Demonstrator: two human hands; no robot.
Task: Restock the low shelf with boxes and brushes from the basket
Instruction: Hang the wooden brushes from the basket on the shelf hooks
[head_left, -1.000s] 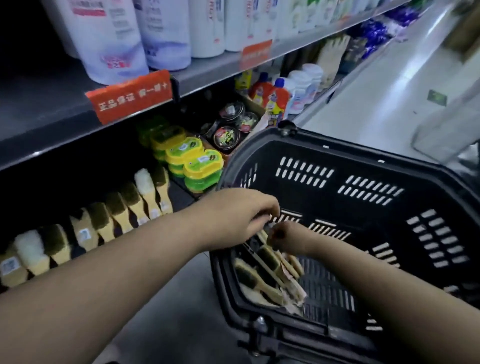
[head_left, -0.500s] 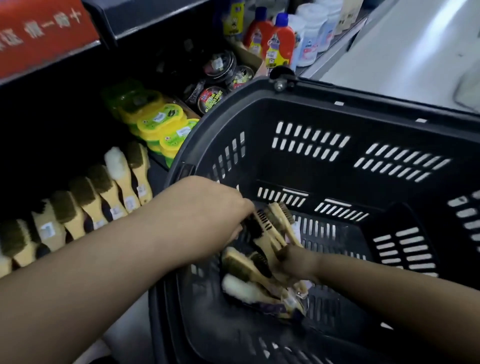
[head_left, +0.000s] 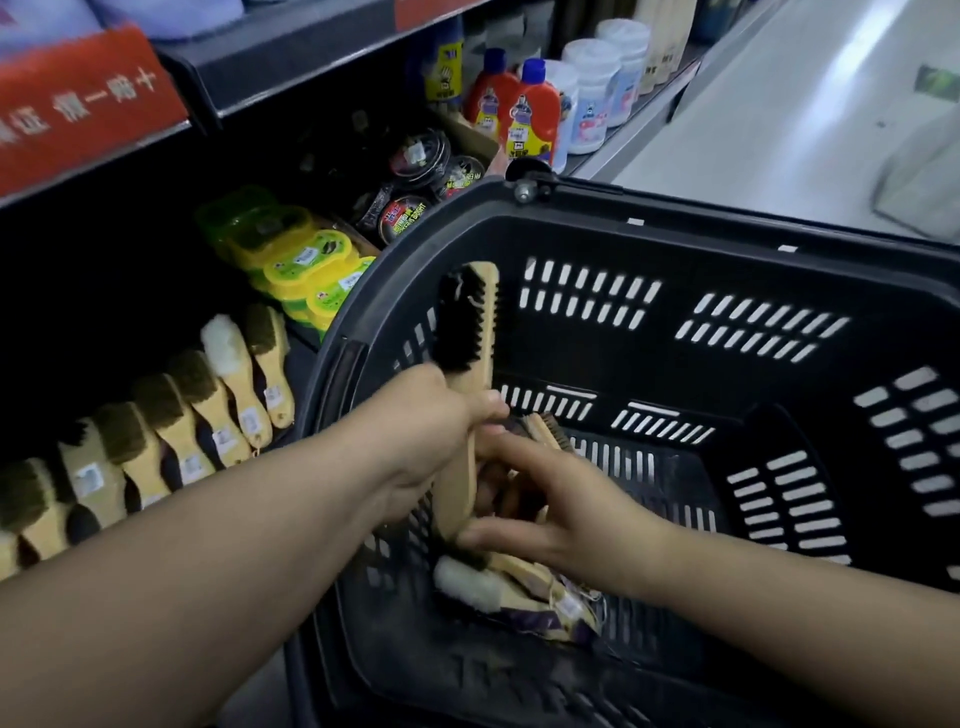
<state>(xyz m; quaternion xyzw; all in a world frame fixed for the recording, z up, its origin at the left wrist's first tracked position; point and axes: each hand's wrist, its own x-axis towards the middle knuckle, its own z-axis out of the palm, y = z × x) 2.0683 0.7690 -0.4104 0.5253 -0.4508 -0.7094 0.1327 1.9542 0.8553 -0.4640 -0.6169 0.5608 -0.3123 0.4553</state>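
In a dim shop aisle, the left hand (head_left: 431, 441) grips the handle of a black-bristled brush (head_left: 470, 322), upright just inside the basket (head_left: 675, 208) by its left wall, while the right hand (head_left: 561, 499), fingers spread and holding nothing, reaches over the loose brushes (head_left: 519, 587) on the basket's floor, and shelved brushes (head_left: 208, 410) stand left of the basket.
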